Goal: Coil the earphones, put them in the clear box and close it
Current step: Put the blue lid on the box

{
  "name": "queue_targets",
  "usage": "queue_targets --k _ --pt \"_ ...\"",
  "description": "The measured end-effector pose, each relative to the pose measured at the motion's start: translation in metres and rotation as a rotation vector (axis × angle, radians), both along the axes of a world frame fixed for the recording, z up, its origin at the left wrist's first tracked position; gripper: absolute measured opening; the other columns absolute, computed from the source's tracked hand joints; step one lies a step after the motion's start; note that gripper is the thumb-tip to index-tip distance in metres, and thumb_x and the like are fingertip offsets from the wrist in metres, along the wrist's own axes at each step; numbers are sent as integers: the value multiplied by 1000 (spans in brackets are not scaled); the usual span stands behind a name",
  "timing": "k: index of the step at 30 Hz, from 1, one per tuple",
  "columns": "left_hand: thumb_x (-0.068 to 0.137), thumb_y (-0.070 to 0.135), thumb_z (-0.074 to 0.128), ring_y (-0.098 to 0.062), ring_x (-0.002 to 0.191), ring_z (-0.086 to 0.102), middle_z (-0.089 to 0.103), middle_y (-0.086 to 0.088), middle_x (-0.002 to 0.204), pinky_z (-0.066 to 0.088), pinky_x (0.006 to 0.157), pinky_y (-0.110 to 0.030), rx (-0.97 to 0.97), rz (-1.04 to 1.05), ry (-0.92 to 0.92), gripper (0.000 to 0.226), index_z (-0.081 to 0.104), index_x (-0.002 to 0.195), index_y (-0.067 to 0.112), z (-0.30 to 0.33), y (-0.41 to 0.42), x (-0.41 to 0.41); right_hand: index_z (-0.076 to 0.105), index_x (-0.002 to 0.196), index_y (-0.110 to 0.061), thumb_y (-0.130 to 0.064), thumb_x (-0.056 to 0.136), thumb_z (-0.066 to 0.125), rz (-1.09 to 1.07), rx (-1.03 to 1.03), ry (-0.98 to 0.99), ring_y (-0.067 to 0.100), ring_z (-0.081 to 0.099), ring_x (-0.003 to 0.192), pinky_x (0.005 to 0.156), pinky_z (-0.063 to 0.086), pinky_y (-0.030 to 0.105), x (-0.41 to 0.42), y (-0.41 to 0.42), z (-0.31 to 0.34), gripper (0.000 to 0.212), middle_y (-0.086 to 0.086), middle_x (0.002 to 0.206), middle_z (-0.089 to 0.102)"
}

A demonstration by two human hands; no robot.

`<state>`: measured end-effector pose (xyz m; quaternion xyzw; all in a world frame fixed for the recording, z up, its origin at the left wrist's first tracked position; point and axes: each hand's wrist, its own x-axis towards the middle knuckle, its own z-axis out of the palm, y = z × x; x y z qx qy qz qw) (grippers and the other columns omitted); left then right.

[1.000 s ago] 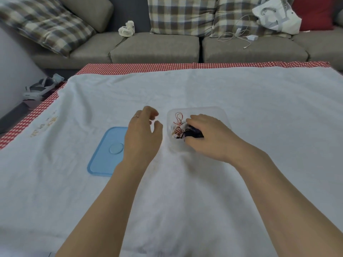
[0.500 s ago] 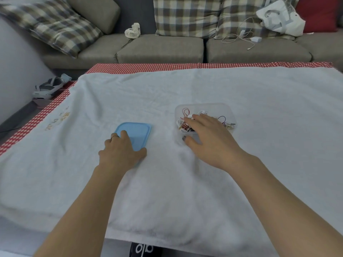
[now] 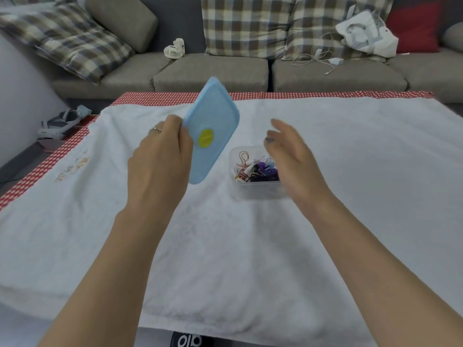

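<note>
- Above the worktop (image 3: 350,171), your left hand (image 3: 160,159) is pinching the blue lid (image 3: 213,121), tilted.
- Over the clear box (image 3: 258,189) of earphones (image 3: 255,169), your right hand (image 3: 293,159) is hovering, fingers (image 3: 278,126) spread.

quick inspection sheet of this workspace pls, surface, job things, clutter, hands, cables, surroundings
surface: table covered by a white towel over a red checked cloth.
job's things: clear box open on the towel, earphones bundled inside; blue lid held tilted in the air, left of the box, not yet on it.
clutter: nothing seen on the towel.
grippers: left hand grips the lid's edge; right hand open, blurred, above the box, holding nothing.
cables: white charger cable on the sofa.
surroundings: grey sofa, checked cushions, small white fan, white bag, shoes on the floor.
</note>
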<state>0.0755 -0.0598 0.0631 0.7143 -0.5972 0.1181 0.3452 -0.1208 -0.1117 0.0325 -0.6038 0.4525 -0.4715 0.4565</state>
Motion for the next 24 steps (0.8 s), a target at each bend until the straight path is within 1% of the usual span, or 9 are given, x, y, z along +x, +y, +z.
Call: queue_targets --k 4,7,10,13,16,18,20,22,24 --pt "108 28 38 -23 80 55 62 0 88 45 68 -41 5 -197 152 26 61 104 16 -1 -11 -14 39 147 -40 -34 96 60 -94 -8 -170 0 55 120 98 45 29 -25 -9 9 56 -10 141 51" --pt "105 28 47 -8 82 61 69 11 88 49 72 -28 36 -304 297 23 69 107 25 -8 -19 -26 48 142 -34 -36 95 60 -143 6 -10 10 65 104 92 53 34 -39 -14 3 49 -10 121 64" --pt "100 26 59 3 77 63 73 18 84 46 67 -11 48 -382 497 17 75 94 26 -8 -30 -40 53 138 -32 -41 96 59 -148 34 144 5 61 99 79 47 23 -49 -17 -7 43 -13 116 63" --pt "95 30 66 -1 73 63 74 9 82 47 64 -13 83 -391 578 11 74 90 28 -13 -39 -48 68 110 -20 -35 98 57 -123 8 122 5 59 82 71 43 22 -53 -20 -10 22 -9 97 68" --pt "94 44 66 2 76 62 69 9 91 43 61 -8 111 -286 626 28 63 118 31 -21 -48 -53 65 90 -6 -28 97 57 -197 -2 58 7 48 67 60 38 23 -55 -27 -15 24 -2 78 58" --pt "95 51 63 1 89 63 65 7 111 45 68 -12 187 -225 727 53 46 139 28 -31 -52 -53 61 86 1 -31 92 57 -293 27 -15 13 46 68 62 36 29 -55 -33 -20 32 1 74 53" --pt "95 52 61 -13 105 63 59 -3 130 52 87 -28 314 -167 749 68 33 150 21 -44 -56 -50 59 84 3 -29 92 57 -371 66 -10 16 44 67 61 34 30 -55 -40 -25 33 1 71 51" --pt "96 49 59 -25 116 59 57 -9 132 48 96 -37 462 -118 701 69 33 149 14 -57 -58 -49 66 94 -6 -26 94 57 -408 81 39 15 53 71 62 40 28 -51 -47 -28 22 -2 79 60" --pt "99 41 56 -27 115 59 61 -5 121 48 91 -36 511 -100 647 51 45 137 10 -66 -60 -49 62 115 -13 -26 95 58 -435 82 54 15 61 84 70 46 27 -43 -50 -31 24 -2 96 65"
